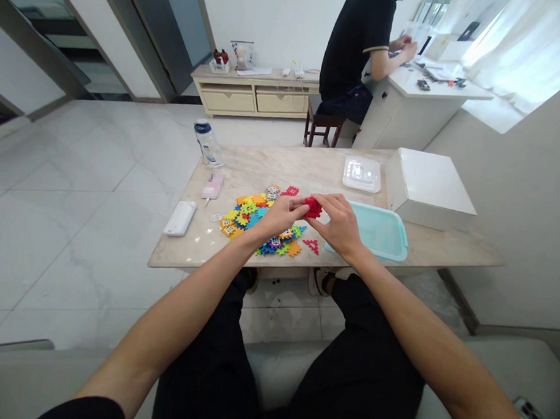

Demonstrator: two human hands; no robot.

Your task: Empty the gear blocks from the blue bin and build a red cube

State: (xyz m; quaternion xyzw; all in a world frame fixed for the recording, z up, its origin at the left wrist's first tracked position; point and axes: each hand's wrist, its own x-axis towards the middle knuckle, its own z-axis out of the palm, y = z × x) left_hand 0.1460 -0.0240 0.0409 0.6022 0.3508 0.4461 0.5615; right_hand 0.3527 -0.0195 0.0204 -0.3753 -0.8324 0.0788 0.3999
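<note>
Both my hands meet above the low marble table, pinching a small red cluster of plastic interlocking pieces. My left hand grips its left side with closed fingers. My right hand grips its right side, fingers curled. Beneath and left of my hands lies a colourful pile of the same toothed pieces in yellow, orange, green and blue. Loose red pieces lie at the pile's far edge and near edge.
A light blue tub sits right of my hands, its clear lid and a white box behind it. A water bottle, a pink item and a white case lie left. Another person sits at a far desk.
</note>
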